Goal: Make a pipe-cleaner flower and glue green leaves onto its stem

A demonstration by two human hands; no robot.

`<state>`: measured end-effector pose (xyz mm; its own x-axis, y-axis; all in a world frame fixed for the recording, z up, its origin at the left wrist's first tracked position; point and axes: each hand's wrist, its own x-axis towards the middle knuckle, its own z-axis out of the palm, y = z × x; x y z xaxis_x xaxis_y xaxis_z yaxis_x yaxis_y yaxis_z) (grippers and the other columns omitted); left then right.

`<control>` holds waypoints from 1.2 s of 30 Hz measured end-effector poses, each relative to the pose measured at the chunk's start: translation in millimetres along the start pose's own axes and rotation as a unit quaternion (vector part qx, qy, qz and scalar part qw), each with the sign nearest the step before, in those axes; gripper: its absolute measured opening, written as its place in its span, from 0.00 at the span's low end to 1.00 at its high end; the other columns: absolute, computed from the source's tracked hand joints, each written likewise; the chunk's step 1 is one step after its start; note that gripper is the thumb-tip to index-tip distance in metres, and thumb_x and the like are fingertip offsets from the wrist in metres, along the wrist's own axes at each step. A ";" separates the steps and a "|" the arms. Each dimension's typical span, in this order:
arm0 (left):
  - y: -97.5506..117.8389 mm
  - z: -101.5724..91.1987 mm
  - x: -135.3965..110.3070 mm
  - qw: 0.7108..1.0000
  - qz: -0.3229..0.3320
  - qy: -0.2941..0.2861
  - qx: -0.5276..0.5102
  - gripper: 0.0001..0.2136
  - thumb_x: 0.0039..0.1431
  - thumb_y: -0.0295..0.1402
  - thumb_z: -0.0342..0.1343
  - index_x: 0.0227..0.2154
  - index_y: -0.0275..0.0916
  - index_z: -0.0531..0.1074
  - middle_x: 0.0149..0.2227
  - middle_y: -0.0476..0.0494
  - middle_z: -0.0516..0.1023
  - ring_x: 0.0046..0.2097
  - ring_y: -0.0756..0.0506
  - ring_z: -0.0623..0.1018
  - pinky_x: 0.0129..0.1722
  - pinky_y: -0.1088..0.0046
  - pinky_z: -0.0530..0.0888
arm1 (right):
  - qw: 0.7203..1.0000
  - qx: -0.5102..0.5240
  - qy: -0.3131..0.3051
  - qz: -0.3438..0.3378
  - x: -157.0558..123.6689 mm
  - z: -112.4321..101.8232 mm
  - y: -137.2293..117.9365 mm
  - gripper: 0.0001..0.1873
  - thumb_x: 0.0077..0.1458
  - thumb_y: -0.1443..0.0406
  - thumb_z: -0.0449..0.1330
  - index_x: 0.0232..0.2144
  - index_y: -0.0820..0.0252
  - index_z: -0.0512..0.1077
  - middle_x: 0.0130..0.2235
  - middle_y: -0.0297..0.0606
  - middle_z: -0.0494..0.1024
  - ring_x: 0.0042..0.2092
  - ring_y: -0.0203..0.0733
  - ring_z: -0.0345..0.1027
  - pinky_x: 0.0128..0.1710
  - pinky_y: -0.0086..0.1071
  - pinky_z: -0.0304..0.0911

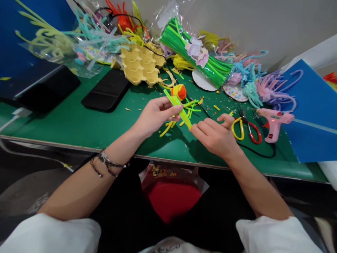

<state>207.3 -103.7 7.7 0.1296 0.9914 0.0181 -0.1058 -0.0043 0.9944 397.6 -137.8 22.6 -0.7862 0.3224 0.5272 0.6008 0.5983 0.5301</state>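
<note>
Between my hands slants a flat strip of green and yellow pipe cleaners (179, 109). My left hand (160, 114) pinches it around the middle, thumb on top. At its lower end, the curled fingers of my right hand (214, 135) close on the strip. An orange and yellow pipe-cleaner ball (178, 92) shows just behind the strip's upper part; whether the two are joined I cannot tell. Short cut green pieces (193, 106) and yellow pieces (168, 128) lie on the table beneath and beside my hands.
A pink glue gun (275, 123) and red-and-yellow-handled pliers (247, 128) lie at right, near a blue board (316, 116). Behind are a yellow egg carton (142, 65), a bag of green pipe cleaners (195, 52) and pastel bundles (263, 86). A black phone (106, 90) lies left on the green table (65, 126).
</note>
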 end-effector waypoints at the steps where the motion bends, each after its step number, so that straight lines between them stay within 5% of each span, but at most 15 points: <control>1: 0.0 -0.2 0.0 1.000 0.000 -0.002 0.003 0.08 0.47 0.33 0.62 0.25 0.35 0.70 0.21 0.56 0.69 0.26 0.55 0.75 0.29 0.80 0.76 | 1.000 0.002 0.003 0.000 0.1 -0.2 0.1 0.12 0.60 0.70 0.53 0.24 0.58 0.67 0.20 0.25 0.67 0.27 0.32 0.55 0.38 0.35 0.41; 5: -0.7 -1.7 0.3 1.000 0.004 -0.014 0.021 0.10 0.47 0.36 0.62 0.27 0.35 0.70 0.22 0.55 0.70 0.27 0.54 0.76 0.28 0.80 0.75 | 0.999 0.042 -0.033 0.010 -0.4 -1.3 6.4 0.16 0.62 0.64 0.52 0.21 0.59 0.66 0.20 0.27 0.69 0.27 0.33 0.59 0.40 0.35 0.44; 8: -1.8 -3.2 1.2 1.000 0.006 -0.010 0.025 0.11 0.46 0.38 0.63 0.27 0.35 0.71 0.22 0.54 0.70 0.27 0.54 0.76 0.27 0.81 0.75 | 0.981 0.109 -0.157 0.035 -4.5 -2.6 19.2 0.13 0.61 0.63 0.53 0.26 0.59 0.70 0.24 0.30 0.74 0.29 0.35 0.64 0.39 0.34 0.48; 11: -2.6 -4.0 2.0 1.000 0.006 -0.008 0.022 0.11 0.46 0.37 0.63 0.29 0.35 0.72 0.23 0.54 0.71 0.26 0.55 0.75 0.26 0.82 0.74 | 0.946 0.159 -0.270 0.089 -12.4 -5.6 33.4 0.11 0.61 0.66 0.52 0.31 0.60 0.73 0.31 0.34 0.79 0.32 0.37 0.70 0.34 0.33 0.51; 16: -3.0 -3.7 1.7 1.000 0.010 -0.017 -0.006 0.09 0.45 0.35 0.62 0.28 0.35 0.72 0.22 0.55 0.71 0.24 0.57 0.73 0.25 0.84 0.73 | 0.908 0.122 -0.334 0.223 -26.4 -16.7 45.8 0.13 0.59 0.69 0.50 0.35 0.59 0.75 0.33 0.41 0.80 0.34 0.44 0.73 0.31 0.33 0.55; 18: -3.1 -3.5 1.6 1.000 0.008 -0.016 -0.003 0.09 0.45 0.35 0.63 0.28 0.35 0.73 0.23 0.54 0.72 0.24 0.56 0.74 0.25 0.83 0.73 | 0.853 0.032 -0.406 0.326 -32.3 -23.4 50.9 0.14 0.55 0.72 0.50 0.37 0.61 0.76 0.32 0.46 0.80 0.32 0.48 0.73 0.28 0.34 0.53; 22: -3.0 -3.0 1.7 1.000 0.007 -0.011 0.017 0.10 0.45 0.36 0.63 0.28 0.36 0.72 0.22 0.53 0.72 0.25 0.54 0.75 0.25 0.82 0.73 | 0.681 -0.062 -0.513 0.518 -54.9 -39.1 74.7 0.14 0.46 0.74 0.53 0.34 0.64 0.76 0.36 0.59 0.77 0.35 0.56 0.72 0.25 0.37 0.52; 25: -2.7 -2.5 1.8 1.000 0.007 -0.013 0.018 0.10 0.44 0.37 0.63 0.26 0.35 0.72 0.21 0.53 0.71 0.25 0.54 0.74 0.24 0.82 0.73 | 0.612 -0.035 -0.496 0.615 -81.2 -48.8 100.6 0.07 0.46 0.69 0.55 0.21 0.61 0.72 0.28 0.54 0.75 0.31 0.52 0.69 0.27 0.40 0.54; 26: -2.7 -2.3 1.8 1.000 0.009 -0.013 0.016 0.10 0.44 0.37 0.64 0.26 0.36 0.72 0.21 0.53 0.71 0.25 0.54 0.73 0.24 0.82 0.73 | 0.604 -0.025 -0.482 0.635 -89.6 -50.5 108.5 0.12 0.49 0.64 0.54 0.17 0.59 0.68 0.24 0.52 0.73 0.29 0.50 0.68 0.28 0.41 0.55; 30: -2.8 -1.4 2.2 1.000 0.017 -0.012 0.011 0.10 0.44 0.37 0.63 0.27 0.36 0.73 0.21 0.53 0.71 0.24 0.55 0.72 0.24 0.82 0.72 | 0.637 -0.031 -0.342 0.690 -110.6 -46.6 127.5 0.22 0.44 0.50 0.59 0.13 0.50 0.53 0.19 0.43 0.64 0.27 0.49 0.66 0.26 0.42 0.50; 36: 1.1 0.0 1.4 1.000 0.012 -0.003 -0.020 0.11 0.43 0.35 0.64 0.29 0.35 0.73 0.23 0.54 0.70 0.25 0.56 0.71 0.24 0.83 0.72 | 0.603 0.237 -0.227 0.728 -121.9 -26.0 130.8 0.09 0.41 0.58 0.61 0.18 0.54 0.67 0.23 0.41 0.72 0.23 0.37 0.68 0.24 0.34 0.56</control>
<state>207.4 -102.3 8.8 0.1321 0.9903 0.0420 -0.1479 -0.0222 0.9887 575.8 -117.9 45.0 0.5006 0.8612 -0.0875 0.6775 -0.4527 -0.5797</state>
